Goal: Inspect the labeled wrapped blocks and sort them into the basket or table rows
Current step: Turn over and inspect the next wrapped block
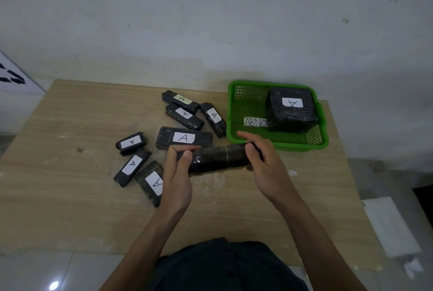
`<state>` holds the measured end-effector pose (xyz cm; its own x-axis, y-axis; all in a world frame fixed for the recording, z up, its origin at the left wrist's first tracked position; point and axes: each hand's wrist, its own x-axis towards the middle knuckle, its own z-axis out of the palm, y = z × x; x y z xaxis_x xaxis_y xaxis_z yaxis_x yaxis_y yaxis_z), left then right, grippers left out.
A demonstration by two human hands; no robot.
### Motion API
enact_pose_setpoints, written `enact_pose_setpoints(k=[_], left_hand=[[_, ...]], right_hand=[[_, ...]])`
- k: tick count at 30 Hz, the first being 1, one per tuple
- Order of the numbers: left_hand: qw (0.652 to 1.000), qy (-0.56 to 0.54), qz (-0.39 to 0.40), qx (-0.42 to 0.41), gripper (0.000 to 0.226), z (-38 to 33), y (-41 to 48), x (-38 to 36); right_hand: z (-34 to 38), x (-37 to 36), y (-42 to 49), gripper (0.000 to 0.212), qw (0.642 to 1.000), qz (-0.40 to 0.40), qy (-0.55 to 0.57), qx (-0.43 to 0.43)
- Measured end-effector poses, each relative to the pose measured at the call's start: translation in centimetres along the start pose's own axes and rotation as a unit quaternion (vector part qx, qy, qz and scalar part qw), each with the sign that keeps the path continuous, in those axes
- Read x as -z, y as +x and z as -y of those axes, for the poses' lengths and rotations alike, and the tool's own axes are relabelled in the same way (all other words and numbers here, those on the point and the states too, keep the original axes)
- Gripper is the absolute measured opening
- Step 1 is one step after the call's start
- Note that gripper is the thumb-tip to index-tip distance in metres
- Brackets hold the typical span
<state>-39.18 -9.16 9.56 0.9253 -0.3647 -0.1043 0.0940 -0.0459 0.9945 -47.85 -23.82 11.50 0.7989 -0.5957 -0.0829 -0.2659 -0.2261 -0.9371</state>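
Black plastic-wrapped long block (218, 158): held level above the table, one end in each of my hands. My left hand (175, 173) clamps its left end, thumb on the near face and fingers curled over the top. My right hand (260, 157) clamps the right end the same way, with the index finger stretched out toward the basket. I cannot tell which letter this block bears.

Pale wood-grain table (82, 173): carries seven smaller black wrapped blocks (184, 138), each with a paper label marked A. They lie loose in a cluster left of the basket: three at the far side, one flat in the middle just beyond my left hand, three at the near left.

Green plastic mesh basket (230, 112): stands at the table's far right. It holds one large black wrapped cube (291, 110) with a white A label on top. A white paper strip (255, 122) reading "ABNO", its end hidden behind the cube, lies beside it.
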Motion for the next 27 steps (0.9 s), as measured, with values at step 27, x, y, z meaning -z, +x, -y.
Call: enact_pose_setpoints(k=[27], left_hand=[[0.991,-0.096,0.048,0.078,0.025,-2.9,0.2,-3.9]], right_hand=[[1.7,-3.9,-0.5,0.019,0.975,0.018,0.218,0.034]])
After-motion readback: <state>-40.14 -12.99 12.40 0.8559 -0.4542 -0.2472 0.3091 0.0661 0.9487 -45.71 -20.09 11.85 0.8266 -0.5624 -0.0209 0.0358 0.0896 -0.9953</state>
